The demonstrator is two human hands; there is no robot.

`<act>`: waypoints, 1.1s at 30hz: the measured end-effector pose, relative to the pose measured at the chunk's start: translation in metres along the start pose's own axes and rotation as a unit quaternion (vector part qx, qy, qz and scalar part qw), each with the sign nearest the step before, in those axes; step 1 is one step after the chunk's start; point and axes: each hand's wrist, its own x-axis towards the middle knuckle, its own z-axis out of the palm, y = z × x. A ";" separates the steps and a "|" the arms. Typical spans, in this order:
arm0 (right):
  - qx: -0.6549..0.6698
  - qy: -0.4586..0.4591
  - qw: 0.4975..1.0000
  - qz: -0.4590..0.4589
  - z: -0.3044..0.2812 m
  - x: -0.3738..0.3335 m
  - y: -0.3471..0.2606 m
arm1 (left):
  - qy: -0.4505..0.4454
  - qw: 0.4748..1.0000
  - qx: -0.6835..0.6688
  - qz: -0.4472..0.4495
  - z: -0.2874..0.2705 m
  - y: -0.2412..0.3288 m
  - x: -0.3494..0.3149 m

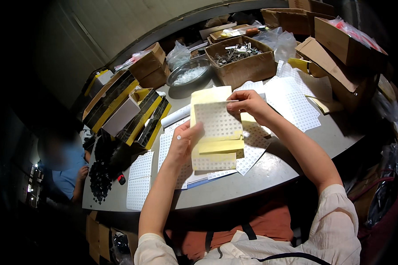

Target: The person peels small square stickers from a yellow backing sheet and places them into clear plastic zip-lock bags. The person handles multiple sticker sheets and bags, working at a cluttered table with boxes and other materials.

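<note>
In front of me I hold up a sticker sheet (216, 120) with rows of small printed labels and pale yellow backing. My left hand (184, 140) grips its left edge, thumb on the front, other fingers hidden behind. A small round white sticker sits on the back of that hand. At the top right corner, my right hand (251, 105) pinches the sheet between thumb and fingers. Just below hangs a folded yellow strip (221, 146), and under it a smaller piece of label sheet (214, 162). More white label sheets (139, 187) lie on the table around my hands.
Metal parts fill a cardboard box (241, 73) beyond my hands, beside a round tray (186, 79) of clear bits. Black-and-yellow boxes (139, 117) stand left, near a heap of small black parts (101, 176). A person (64, 163) in blue is at the far left.
</note>
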 end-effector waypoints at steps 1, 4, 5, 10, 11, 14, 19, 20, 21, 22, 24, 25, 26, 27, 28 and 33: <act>-0.011 -0.020 1.000 -0.007 0.002 -0.001 -0.004 | 0.010 1.000 0.015 0.024 0.006 -0.003 -0.003; -0.040 -0.014 0.998 -0.051 -0.003 -0.006 -0.020 | 0.046 0.992 0.037 0.113 0.001 -0.006 -0.002; -0.084 0.042 0.992 -0.080 -0.015 -0.002 -0.017 | 0.082 0.987 0.022 0.139 0.000 -0.003 0.000; -0.338 0.259 0.899 -0.103 -0.079 0.005 -0.020 | 0.073 0.967 -0.172 0.174 -0.052 0.018 0.009; -0.351 0.254 0.899 -0.071 -0.090 0.004 -0.019 | 0.077 0.962 -0.206 0.161 -0.057 0.020 0.010; -0.359 0.206 0.910 -0.024 -0.082 0.002 -0.021 | 0.068 0.948 -0.286 0.125 -0.084 0.016 0.009; -0.549 -0.057 0.834 -0.008 -0.024 -0.010 -0.018 | -0.004 0.920 -0.381 0.094 -0.133 -0.009 0.012; -0.564 -0.098 0.819 0.028 -0.011 -0.019 -0.020 | 0.017 0.923 -0.371 0.106 -0.123 -0.008 0.010; -0.596 -0.152 0.785 0.067 0.003 -0.025 -0.025 | 0.037 0.925 -0.358 0.119 -0.114 -0.004 0.008; -0.626 -0.204 0.746 0.104 0.015 -0.029 -0.029 | 0.057 0.927 -0.345 0.133 -0.110 -0.001 0.006; -0.672 -0.193 0.711 0.071 0.028 -0.035 -0.021 | 0.085 0.927 -0.340 0.136 -0.113 -0.001 0.004; -0.691 -0.180 0.697 0.060 0.033 -0.035 -0.018 | 0.088 0.928 -0.337 0.132 -0.115 0.000 0.002; -0.709 -0.166 0.683 0.048 0.037 -0.034 -0.014 | 0.090 0.930 -0.334 0.128 -0.116 0.001 0.001; -0.715 -0.150 0.683 0.011 0.040 -0.032 -0.013 | 0.115 0.914 -0.368 0.127 -0.113 0.001 0.003; -0.719 -0.134 0.682 -0.027 0.041 -0.029 -0.011 | 0.112 0.912 -0.374 0.123 -0.115 0.000 0.003; -0.526 -0.127 0.840 -0.045 0.023 0.011 0.008 | 0.128 0.911 -0.369 0.134 -0.121 -0.005 0.006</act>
